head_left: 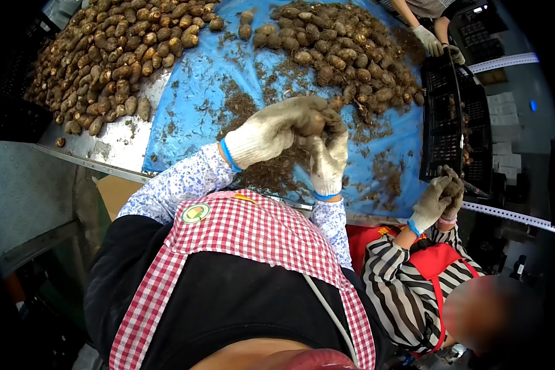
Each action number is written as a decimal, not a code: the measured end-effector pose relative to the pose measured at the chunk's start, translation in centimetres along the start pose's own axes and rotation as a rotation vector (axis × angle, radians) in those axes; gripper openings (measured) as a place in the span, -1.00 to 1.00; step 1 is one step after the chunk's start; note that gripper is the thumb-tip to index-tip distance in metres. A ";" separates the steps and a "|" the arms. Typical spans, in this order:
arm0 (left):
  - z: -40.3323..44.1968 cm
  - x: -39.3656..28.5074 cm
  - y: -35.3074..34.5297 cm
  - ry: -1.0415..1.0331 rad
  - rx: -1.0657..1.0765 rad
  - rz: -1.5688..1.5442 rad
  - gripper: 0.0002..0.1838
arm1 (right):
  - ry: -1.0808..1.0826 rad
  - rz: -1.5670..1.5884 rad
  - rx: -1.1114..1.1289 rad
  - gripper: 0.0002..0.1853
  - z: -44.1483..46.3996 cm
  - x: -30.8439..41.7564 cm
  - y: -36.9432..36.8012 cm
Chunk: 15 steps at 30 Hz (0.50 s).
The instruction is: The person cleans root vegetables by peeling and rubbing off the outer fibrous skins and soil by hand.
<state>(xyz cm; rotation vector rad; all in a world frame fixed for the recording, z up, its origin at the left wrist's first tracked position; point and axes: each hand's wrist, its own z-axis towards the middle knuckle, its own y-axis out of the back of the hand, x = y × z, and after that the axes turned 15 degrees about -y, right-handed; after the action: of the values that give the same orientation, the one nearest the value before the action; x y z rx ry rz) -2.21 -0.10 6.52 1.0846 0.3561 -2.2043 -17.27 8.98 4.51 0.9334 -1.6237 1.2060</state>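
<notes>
A small brown taro [311,125] is held up in front of my chest, over the blue sheet [191,102]. My left hand [277,126], in a dirt-stained white knit glove with a blue cuff, has its fingers wrapped round the taro from the left. From the other side my right hand [330,148], gloved the same way, closes on it with bent fingers. The gloves hide part of the taro. Beneath the hands lie dark root hairs [271,176] and soil. Just beyond them is a heap of hairy taros [351,55].
Cleaner-looking taros [123,55] are piled on the metal table [126,132] at left. Black crates [441,117] stand to the right. A co-worker in stripes [401,283] works close at my right, gloved hands [438,197] together. Another person's gloved hands [435,43] touch a crate at the far right.
</notes>
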 end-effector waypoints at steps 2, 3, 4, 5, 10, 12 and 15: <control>-0.8 0.8 -0.1 -0.061 -0.022 -0.157 -0.65 | -0.043 0.095 0.019 -0.36 -0.2 0.0 0.0; -0.4 0.1 -0.3 -0.022 -0.061 -0.186 -0.63 | -0.021 0.056 0.011 -0.36 -0.1 -0.6 0.2; -0.2 -0.3 -0.5 -0.003 -0.085 -0.177 -0.62 | 0.001 0.016 0.006 -0.35 -0.1 -1.0 0.3; 0.1 -0.7 -0.7 0.017 -0.109 -0.168 -0.61 | 0.037 -0.043 -0.010 -0.34 -0.1 -0.8 0.0; 1.6 -1.5 -1.1 0.495 -0.406 -0.540 -0.65 | 0.149 -0.371 -0.095 -0.39 -0.2 0.3 -0.8; 1.0 -0.6 -1.7 0.190 -0.328 -0.294 -0.68 | 0.225 -0.549 -0.125 -0.40 -0.3 0.4 -0.8; 0.6 0.7 -1.8 0.357 -0.444 -0.459 -0.73 | 0.337 -0.912 -0.185 -0.42 0.1 0.3 -0.6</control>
<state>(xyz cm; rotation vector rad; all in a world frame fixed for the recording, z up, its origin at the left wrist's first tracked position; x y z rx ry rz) -4.07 0.65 6.29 1.2208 1.2955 -2.1357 -16.81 8.67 4.97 1.0954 -0.8406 0.5202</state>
